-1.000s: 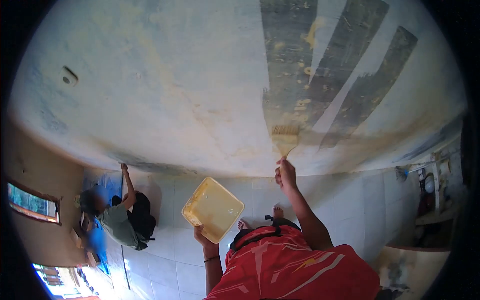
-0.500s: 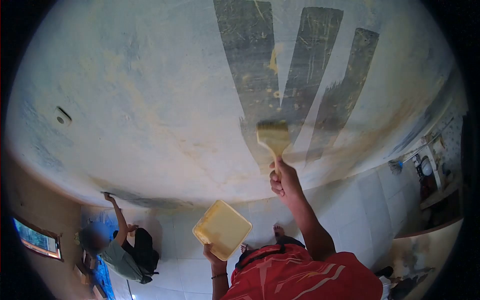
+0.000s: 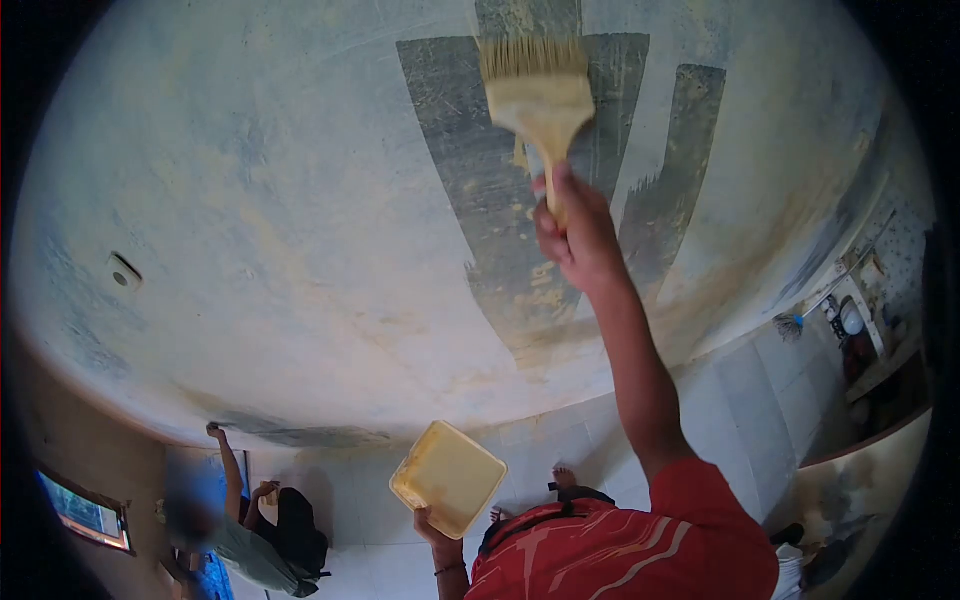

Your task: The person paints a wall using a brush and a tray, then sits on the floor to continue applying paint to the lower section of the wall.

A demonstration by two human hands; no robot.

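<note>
My right hand (image 3: 575,235) is raised high and grips the handle of a wide, paint-covered brush (image 3: 537,90). Its bristles press against the pale wall (image 3: 280,200), on dark wet stripes (image 3: 480,190) that fan out across the upper middle. Lower down, my left hand (image 3: 437,528) holds a yellow square tray (image 3: 448,477) by its near edge, tilted and showing a yellowish inside. My red shirt fills the bottom right.
Another person (image 3: 245,530) crouches at the lower left with one arm reaching up to the wall's base. White floor tiles (image 3: 720,400) lie below. A round fitting (image 3: 122,272) sits on the wall at left. Shelves with objects (image 3: 850,320) stand at right.
My right hand has swept the brush upward along the dark stripe, from near the wall's base to high up. The tray has stayed in my left hand.
</note>
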